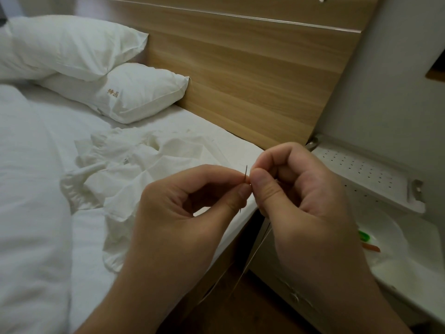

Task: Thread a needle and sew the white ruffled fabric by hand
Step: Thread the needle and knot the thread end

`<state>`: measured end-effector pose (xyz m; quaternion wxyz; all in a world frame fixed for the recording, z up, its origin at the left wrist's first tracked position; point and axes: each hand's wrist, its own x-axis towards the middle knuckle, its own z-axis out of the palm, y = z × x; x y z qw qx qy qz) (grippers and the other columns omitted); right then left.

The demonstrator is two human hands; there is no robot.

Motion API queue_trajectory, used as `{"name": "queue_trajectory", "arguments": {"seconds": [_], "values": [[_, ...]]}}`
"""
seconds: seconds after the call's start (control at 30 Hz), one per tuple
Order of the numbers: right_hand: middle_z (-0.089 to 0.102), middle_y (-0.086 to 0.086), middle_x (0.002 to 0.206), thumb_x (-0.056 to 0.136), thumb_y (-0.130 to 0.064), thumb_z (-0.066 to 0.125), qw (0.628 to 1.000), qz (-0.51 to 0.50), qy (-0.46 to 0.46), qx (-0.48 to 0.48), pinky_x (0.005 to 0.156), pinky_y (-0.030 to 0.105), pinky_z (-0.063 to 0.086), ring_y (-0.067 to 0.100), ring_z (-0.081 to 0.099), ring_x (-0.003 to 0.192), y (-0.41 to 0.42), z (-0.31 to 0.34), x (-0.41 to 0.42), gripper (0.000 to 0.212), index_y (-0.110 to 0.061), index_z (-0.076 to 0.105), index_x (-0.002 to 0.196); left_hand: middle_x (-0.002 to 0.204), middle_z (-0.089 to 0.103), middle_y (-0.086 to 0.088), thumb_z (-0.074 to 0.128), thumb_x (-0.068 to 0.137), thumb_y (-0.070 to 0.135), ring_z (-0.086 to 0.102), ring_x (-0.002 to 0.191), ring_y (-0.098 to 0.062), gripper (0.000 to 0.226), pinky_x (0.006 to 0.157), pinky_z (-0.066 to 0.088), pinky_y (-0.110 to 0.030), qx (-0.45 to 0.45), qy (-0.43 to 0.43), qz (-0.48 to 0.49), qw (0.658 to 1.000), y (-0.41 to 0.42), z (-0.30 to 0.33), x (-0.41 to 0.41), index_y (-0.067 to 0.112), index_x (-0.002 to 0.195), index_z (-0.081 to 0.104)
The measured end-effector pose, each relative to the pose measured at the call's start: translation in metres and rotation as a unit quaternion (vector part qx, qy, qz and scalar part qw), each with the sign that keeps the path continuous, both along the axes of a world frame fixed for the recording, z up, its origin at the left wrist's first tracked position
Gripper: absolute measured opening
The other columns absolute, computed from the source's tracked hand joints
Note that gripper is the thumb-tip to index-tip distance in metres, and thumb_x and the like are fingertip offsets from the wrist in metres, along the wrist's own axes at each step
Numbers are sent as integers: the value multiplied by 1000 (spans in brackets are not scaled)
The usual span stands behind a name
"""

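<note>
- Right up close, the left hand [192,203] pinches a thin dark metal sewing needle [245,175] between thumb and forefinger, long axis nearly upright, its upper end poking out just above the fingertips.
- The right hand [303,189] sits touching it from the right, thumb and forefinger pinched together at the needle's top. It looks to be feeding a thread end across, right to left, though the tip itself is too fine to make out.
- A pale thin thread [250,259] trails down below the right hand, hanging past the bed edge.
- So the next move turns on that crossing: upright needle, thread coming in sideways, the right hand doing the aiming. Nothing stands between them.
- Just beyond the hands, up and to the left, the white ruffled fabric [134,169] lies crumpled on the white bed [79,232], nearer the left hand, untouched for now.
- To the right, a white perforated bedside shelf [361,169], and below it a white dish [385,239] holding small green and orange bits.
- Farthest back, two white pillows [134,92] against the wooden headboard [252,75].
</note>
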<state>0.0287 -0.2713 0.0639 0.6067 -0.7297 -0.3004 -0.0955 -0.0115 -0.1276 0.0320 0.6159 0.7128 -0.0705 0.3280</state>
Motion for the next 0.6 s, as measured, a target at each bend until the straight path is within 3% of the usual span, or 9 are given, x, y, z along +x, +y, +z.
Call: {"name": "queue_trajectory", "arguments": {"seconds": [0.13,0.6], "values": [[63,3,71,98,-14,63,1000,-8,0,-7,51,35,47,15,54,58,-2,-1,2,11,-23,65,91,85,81,8,84,85,9,80,81,-20,18,76,66,-31,-5,-11,14,1000,-1,1,0,22,98,82],[63,3,73,97,-17,61,1000,-9,-2,-17,52,38,49,19,56,61,-5,-2,2,11,-25,65,91,82,81,7,86,85,11,80,78,-19,20,75,65,-28,-13,-10,15,1000,-1,0,1,27,95,82]]}}
